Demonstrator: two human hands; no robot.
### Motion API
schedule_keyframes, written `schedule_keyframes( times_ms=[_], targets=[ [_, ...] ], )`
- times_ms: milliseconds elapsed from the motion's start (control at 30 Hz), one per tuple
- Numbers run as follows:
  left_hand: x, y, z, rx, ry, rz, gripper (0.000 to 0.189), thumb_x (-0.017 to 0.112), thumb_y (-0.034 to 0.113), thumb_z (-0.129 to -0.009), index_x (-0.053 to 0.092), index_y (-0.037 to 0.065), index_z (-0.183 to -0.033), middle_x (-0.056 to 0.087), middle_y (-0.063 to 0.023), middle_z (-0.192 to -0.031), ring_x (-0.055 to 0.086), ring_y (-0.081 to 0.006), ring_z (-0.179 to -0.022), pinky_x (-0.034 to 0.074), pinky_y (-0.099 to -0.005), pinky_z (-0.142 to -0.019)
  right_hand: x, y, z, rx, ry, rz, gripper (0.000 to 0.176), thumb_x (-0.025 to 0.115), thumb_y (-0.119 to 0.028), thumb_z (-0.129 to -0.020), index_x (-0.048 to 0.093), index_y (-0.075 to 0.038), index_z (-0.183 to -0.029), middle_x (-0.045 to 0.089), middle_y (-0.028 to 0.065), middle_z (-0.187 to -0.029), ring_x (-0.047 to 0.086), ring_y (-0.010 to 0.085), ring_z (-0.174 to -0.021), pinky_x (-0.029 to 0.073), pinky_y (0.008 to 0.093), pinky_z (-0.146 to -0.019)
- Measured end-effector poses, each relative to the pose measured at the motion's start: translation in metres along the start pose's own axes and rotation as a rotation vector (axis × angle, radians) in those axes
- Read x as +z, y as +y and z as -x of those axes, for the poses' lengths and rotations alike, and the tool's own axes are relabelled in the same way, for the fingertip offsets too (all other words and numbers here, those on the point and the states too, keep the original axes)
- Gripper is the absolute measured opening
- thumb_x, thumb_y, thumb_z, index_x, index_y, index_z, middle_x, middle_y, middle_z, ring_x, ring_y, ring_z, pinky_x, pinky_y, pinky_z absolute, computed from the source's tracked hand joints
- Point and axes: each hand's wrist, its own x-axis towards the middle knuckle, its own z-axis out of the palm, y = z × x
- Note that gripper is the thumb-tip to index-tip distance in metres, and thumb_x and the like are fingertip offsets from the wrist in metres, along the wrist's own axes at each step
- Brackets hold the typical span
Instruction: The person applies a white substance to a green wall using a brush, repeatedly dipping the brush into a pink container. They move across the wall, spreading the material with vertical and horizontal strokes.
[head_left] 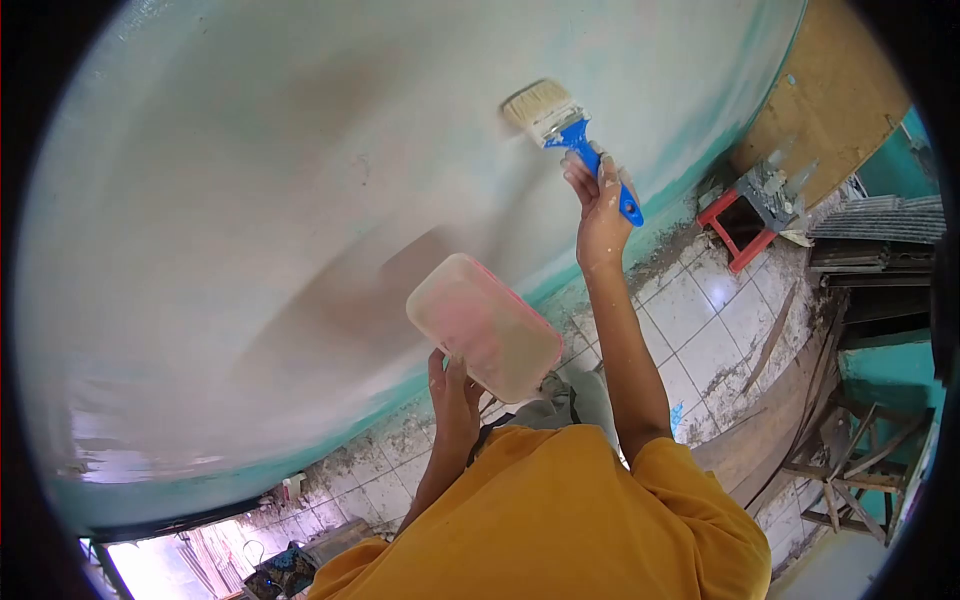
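In my right hand (601, 205) is a wide paintbrush (570, 130) with a blue handle and pale bristles. Its bristle end lies against the whitish wall (330, 150), and white flecks dot my fingers and forearm. My left hand (455, 395) grips the edge of a rectangular plastic container (487, 325), coated inside with pale, pinkish-white residue. The container is tilted in front of my chest, and the lower part of the wall shows behind it. Greenish paint shows along the wall's lower edge.
A red and grey stool (745, 215) with clutter on it stands by the wall at right. Stacked corrugated sheets (880, 225) and a wooden trestle (850, 470) are further right. Dirty white tiles (690, 320) cover the floor. A patterned bag (280, 570) lies at lower left.
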Motion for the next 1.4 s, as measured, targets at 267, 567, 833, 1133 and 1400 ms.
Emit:
schedule_keyframes(
  times_ms=[267, 567, 833, 1133, 1400],
  targets=[
    [-0.004, 0.001, 0.006, 0.036, 0.022, -0.010, 0.048, 0.053, 0.028, -0.100, 0.033, 0.002, -0.135, 0.052, -0.0169, -0.125, 0.060, -0.0256, -0.114, 0.055, -0.0402, -0.092, -0.102, 0.154, 0.030, 0.199, 0.194, 0.020, 0.031, 0.052, -0.022, -0.101, 0.058, 0.004, -0.117, 0.068, 0.0140, -0.100, 0.068, 0.0193, -0.088, 0.056, 0.0325, -0.082],
    [0.005, -0.004, 0.005, 0.036, 0.043, -0.109, 0.050, 0.052, 0.033, -0.101, 0.035, 0.004, -0.138, 0.050, -0.0121, -0.133, 0.055, -0.0252, -0.121, 0.051, -0.0423, -0.097, -0.160, 0.167, 0.058, 0.380, 0.253, 0.244, 0.030, 0.052, -0.025, -0.101, 0.061, 0.002, -0.111, 0.070, 0.0119, -0.090, 0.068, 0.0183, -0.080, 0.055, 0.0302, -0.075],
    [0.035, -0.009, -0.016, 0.086, -0.065, -0.037, 0.066, 0.056, 0.024, -0.100, 0.017, 0.001, -0.147, 0.041, -0.0154, -0.141, 0.044, -0.0234, -0.131, 0.043, -0.0381, -0.104, -0.104, -0.033, 0.048, 0.105, 0.018, 0.284, 0.032, 0.055, -0.027, -0.101, 0.061, 0.002, -0.113, 0.068, 0.0125, -0.088, 0.065, 0.0184, -0.078, 0.053, 0.0331, -0.074],
    [0.110, -0.031, -0.015, 0.306, -0.083, -0.136, 0.072, 0.060, 0.017, -0.096, 0.013, -0.002, -0.148, 0.038, -0.0169, -0.141, 0.041, -0.0245, -0.131, 0.036, -0.0394, -0.108, -0.085, -0.158, 0.061, 0.114, -0.206, 0.612, 0.030, 0.059, -0.022, -0.098, 0.066, 0.004, -0.084, 0.064, 0.0097, -0.067, 0.062, 0.0160, -0.058, 0.048, 0.0295, -0.052],
    [0.206, -0.071, 0.006, 0.367, -0.107, -0.164, 0.074, 0.060, 0.014, -0.095, 0.011, 0.000, -0.148, 0.039, -0.0159, -0.140, 0.040, -0.0243, -0.131, 0.039, -0.0381, -0.106, -0.146, -0.176, 0.014, 0.051, -0.390, 0.866, 0.025, 0.060, -0.021, -0.096, 0.066, 0.001, -0.084, 0.065, 0.0111, -0.062, 0.064, 0.0168, -0.055, 0.048, 0.0292, -0.053]
  ],
)
